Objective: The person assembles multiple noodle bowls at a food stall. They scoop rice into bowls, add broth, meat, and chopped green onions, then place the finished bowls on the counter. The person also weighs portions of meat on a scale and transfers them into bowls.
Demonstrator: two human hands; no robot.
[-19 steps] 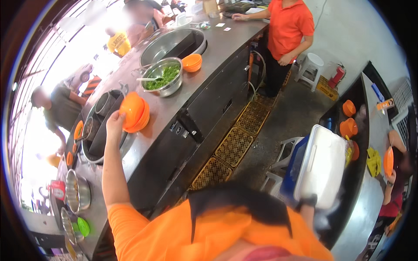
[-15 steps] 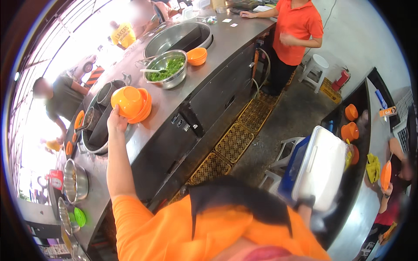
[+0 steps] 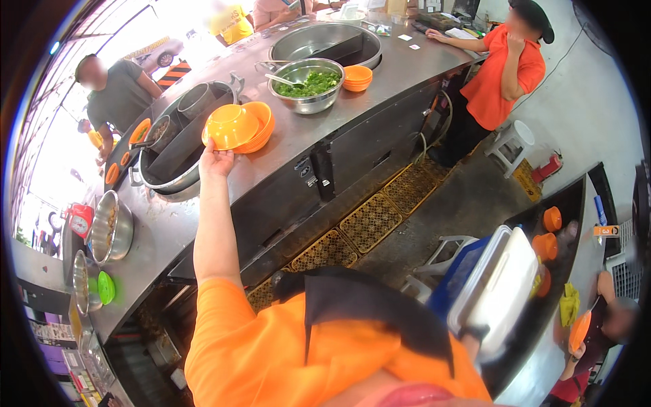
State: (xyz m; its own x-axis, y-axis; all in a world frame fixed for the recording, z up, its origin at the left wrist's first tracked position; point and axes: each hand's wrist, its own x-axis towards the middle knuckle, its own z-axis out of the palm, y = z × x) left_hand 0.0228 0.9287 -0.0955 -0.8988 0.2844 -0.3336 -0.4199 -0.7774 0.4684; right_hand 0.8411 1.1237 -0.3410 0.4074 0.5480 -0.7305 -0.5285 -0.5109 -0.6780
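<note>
My left hand (image 3: 216, 160) reaches forward over the counter, its fingers closed at the rim of an orange bowl (image 3: 231, 127). That bowl is overturned and leans against a stack of orange bowls (image 3: 265, 127). Beside them is a divided round pot (image 3: 178, 184). To my right is a blue cooler (image 3: 468, 264) with a white lid (image 3: 503, 288), tilted up so that a gap shows along its left side. My right hand (image 3: 479, 344), with a dark band at the wrist, is at the lid's near edge; its fingers are blurred and hidden.
Farther along the metal counter (image 3: 400, 71) are a steel bowl of chopped greens (image 3: 310, 87), more orange bowls (image 3: 357, 78) and another divided pot (image 3: 288, 47). Steel bowls (image 3: 113, 227) stand at left. A co-worker in orange (image 3: 503, 71) stands beyond. White stools (image 3: 510, 146) are on the floor.
The cooler lid has tilted up from the box, my right hand moving with its near edge. My left hand stays on the overturned bowl. The view has shifted, and the co-worker's hand is raised.
</note>
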